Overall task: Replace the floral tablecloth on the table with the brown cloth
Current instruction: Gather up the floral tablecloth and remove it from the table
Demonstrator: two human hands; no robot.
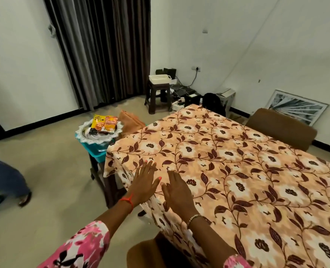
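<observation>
The floral tablecloth (228,171) takes up most of the view, lying flat over the whole tabletop, which is hidden beneath it, with the hem hanging off the near corner at 9 o'clock. It is not yet lifted, so the swap looks barely begun.

Two brown chairs stand close against it, one at the far edge at 2 o'clock (280,126) and one at 6 o'clock (150,252). A hem dragged past either could catch on a chair back.

What seems to be the brown cloth (130,120) lies folded off the table at 10 o'clock, just behind a silver tray (86,135) of snack packets set on a teal tub. The tray sits just beside the table corner, so a cloth yanked toward that side could sweep it off.

The left hand (144,182) and right hand (176,192) rest palms down, side by side on the cloth near its 8 o'clock corner. Both arms reach forward. The fingers are straight, the left ones spread wide and the right ones closer together, gripping nothing.
</observation>
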